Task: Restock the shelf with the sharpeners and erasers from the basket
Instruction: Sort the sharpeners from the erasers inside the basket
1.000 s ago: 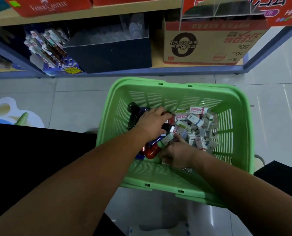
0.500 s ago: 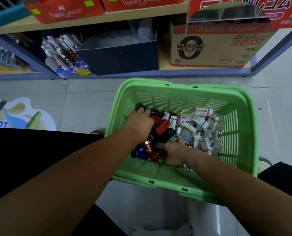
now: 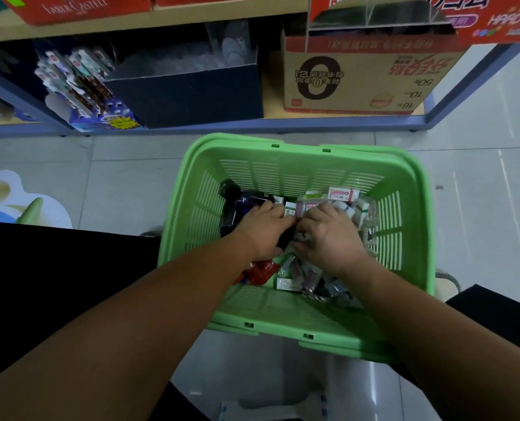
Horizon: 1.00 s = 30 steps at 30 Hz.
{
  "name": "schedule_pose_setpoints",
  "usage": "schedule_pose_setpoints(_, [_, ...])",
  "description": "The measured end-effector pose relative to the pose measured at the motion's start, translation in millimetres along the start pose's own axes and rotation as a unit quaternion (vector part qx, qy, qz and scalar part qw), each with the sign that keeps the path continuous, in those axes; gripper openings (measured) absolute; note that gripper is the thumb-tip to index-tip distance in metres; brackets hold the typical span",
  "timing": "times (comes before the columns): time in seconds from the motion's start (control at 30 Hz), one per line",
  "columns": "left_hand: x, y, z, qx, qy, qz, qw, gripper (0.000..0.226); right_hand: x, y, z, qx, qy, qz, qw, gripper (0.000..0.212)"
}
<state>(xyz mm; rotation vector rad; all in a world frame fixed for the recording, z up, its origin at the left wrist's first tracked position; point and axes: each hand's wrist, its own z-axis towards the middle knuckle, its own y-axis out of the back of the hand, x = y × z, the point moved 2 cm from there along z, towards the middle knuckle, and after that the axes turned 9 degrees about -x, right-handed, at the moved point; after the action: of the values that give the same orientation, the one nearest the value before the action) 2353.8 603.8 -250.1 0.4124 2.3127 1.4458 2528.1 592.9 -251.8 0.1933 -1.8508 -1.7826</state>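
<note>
Left hand [image 3: 265,229] and right hand [image 3: 328,235] had drawn together mid basket [image 3: 283,141], dug in among erasers [image 3: 343,194]; hold impossible to tell. Still gathering; nothing lifted out.

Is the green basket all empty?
No, the green basket holds a pile of small packs, and the left hand and right hand reach into it.
</note>
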Motion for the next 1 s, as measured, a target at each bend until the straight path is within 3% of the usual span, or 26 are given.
schedule_pose_setpoints(0.17, [11,3,-15,0.049,0.007,-0.02,0.999,0.076,3,-15,1,0.065,0.053,-0.05,0.995,0.068])
schedule_pose_setpoints(0.27, [21,10,-28,0.068,0.02,-0.007,0.997,0.057,14,-19,3,0.131,0.091,-0.092,0.983,0.077])
schedule_pose_setpoints(0.43, [26,17,-42,0.073,0.015,0.065,0.995,0.038,47,-23,2,0.165,0.201,-0.102,0.96,0.046])
schedule_pose_setpoints(0.5, [26,20,-44,0.041,0.026,0.058,0.997,0.045,56,-27,3,0.202,0.141,-0.035,0.969,0.042])
schedule_pose_setpoints(0.63, [33,29,-45,-0.009,0.059,0.047,0.997,0.053,58,-36,5,0.286,-0.036,0.099,0.952,0.04])
schedule_pose_setpoints(0.77, [50,41,-43,-0.041,0.077,0.094,0.992,0.056,64,-42,4,0.306,-0.214,0.264,0.889,0.034])
schedule_pose_setpoints(0.87, [48,47,-41,-0.067,0.067,0.126,0.987,0.057,75,-43,4,0.31,-0.247,0.35,0.849,0.042])
schedule_pose_setpoints(0.93, [36,49,-39,-0.098,0.052,0.144,0.983,0.053,72,-38,7,0.299,-0.22,0.322,0.871,0.038])
schedule_pose_setpoints(1.0, [21,46,-35,-0.102,0.047,0.119,0.987,0.047,58,-25,14,0.241,-0.135,0.193,0.941,0.026])
